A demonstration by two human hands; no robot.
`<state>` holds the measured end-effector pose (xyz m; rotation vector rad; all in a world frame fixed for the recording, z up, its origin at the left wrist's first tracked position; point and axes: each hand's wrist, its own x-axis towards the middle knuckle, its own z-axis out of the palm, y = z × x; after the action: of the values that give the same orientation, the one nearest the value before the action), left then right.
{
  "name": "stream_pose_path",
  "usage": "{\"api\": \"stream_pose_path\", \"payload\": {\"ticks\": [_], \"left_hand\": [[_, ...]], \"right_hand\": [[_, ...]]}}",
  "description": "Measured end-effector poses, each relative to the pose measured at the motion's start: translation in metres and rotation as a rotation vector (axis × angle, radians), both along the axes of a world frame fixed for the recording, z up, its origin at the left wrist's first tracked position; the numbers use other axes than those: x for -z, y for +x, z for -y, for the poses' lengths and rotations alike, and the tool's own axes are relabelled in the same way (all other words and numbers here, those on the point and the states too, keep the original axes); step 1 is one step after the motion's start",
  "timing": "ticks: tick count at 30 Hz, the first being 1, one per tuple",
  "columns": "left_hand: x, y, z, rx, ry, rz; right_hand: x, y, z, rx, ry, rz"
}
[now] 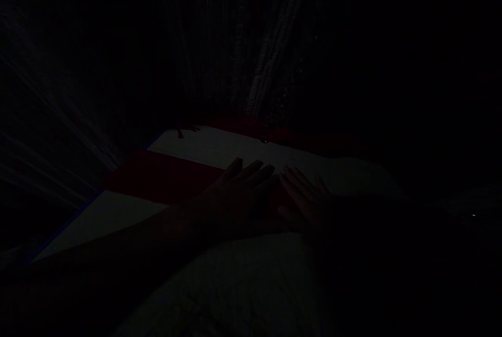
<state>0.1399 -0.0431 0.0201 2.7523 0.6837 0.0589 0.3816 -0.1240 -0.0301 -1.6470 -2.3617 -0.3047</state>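
Note:
The picture is very dark. A red and white striped sheet (188, 149), perhaps cloth, spreads in front of me, with a thin blue edge along its left side. My left hand (239, 190) reaches in from the lower left and lies palm down on the stripes, fingers stretched forward. Close beside it, my right hand (304, 193) also rests flat there, its fingers extended toward the upper left. Neither hand appears to grip anything. Deep shadow hides most of the right forearm.
At the sheet's far left corner, dark finger-like shapes (186, 131) lie over the white stripe, possibly another person's hand. Beyond the sheet, faint streaked lines (259, 76) rise in the dark. Blackness hides the right side.

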Motion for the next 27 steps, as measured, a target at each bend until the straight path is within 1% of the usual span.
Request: {"api": "stream_pose_path", "payload": {"ticks": [4, 9, 12, 14, 18, 24, 27], "left_hand": [[0.001, 0.0, 0.0, -0.001, 0.019, 0.002], [0.001, -0.001, 0.001, 0.007, 0.023, 0.02], [-0.001, -0.001, 0.002, -0.001, 0.012, 0.018], [-0.001, 0.0, 0.002, -0.001, 0.01, 0.019], [-0.001, -0.001, 0.003, 0.006, 0.017, 0.02], [-0.001, 0.0, 0.002, 0.005, 0.013, 0.013], [-0.002, 0.0, 0.002, 0.003, 0.013, 0.022]], "right_hand": [[0.004, 0.005, -0.003, 0.023, 0.017, 0.01], [0.002, 0.006, -0.004, 0.02, -0.048, 0.016], [-0.003, -0.001, -0.002, 0.028, -0.018, -0.019], [-0.006, -0.008, 0.0, 0.058, 0.005, -0.051], [-0.005, -0.015, 0.001, 0.06, 0.055, -0.092], [0.0, -0.006, -0.001, 0.037, 0.055, -0.098], [-0.001, 0.0, -0.002, 0.037, -0.017, -0.075]]}}
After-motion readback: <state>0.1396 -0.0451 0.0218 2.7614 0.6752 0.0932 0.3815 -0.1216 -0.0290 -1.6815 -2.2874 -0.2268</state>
